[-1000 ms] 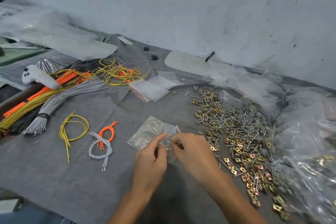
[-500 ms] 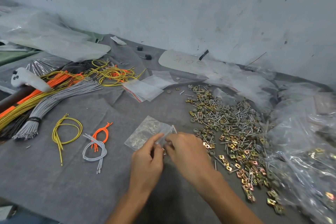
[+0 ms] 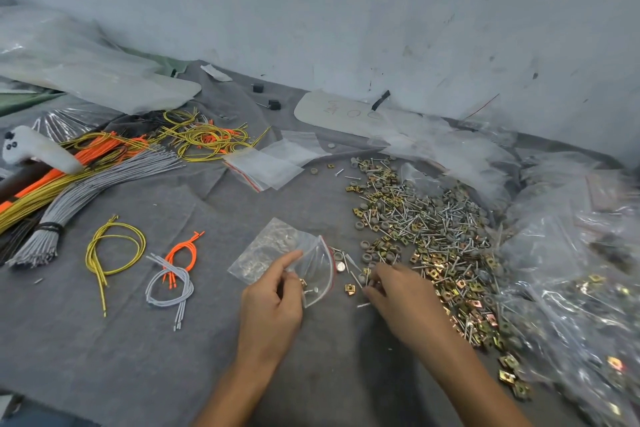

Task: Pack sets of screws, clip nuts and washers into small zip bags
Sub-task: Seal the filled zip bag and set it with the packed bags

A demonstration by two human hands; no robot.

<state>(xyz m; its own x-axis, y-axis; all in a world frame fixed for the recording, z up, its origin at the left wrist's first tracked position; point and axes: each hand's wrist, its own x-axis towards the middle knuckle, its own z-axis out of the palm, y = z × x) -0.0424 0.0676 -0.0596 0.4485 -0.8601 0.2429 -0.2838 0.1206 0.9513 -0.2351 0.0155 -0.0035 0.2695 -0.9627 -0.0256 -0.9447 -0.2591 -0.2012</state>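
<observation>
Two hands that met at the mouth of the zip bag [image 3: 317, 270] half a second ago are now apart. The left hand [image 3: 272, 305] pinches the zip bag by its near edge, index finger stretched along the plastic. The bag is lifted just above the grey table [image 3: 138, 357], with its red-striped mouth gaping toward the right. A few small metal pieces show through its lower corner.

The right hand [image 3: 401, 298] has moved off to the near edge of the pile [image 3: 433, 232] of screws, clip nuts and washers. Its fingers are bent down onto the hardware there; whether they have hold of a piece cannot be told. One clip nut [image 3: 349, 288] lies loose between the bag and that hand. A flat clear bag [image 3: 266, 250] lies on the table behind the left hand.
</observation>
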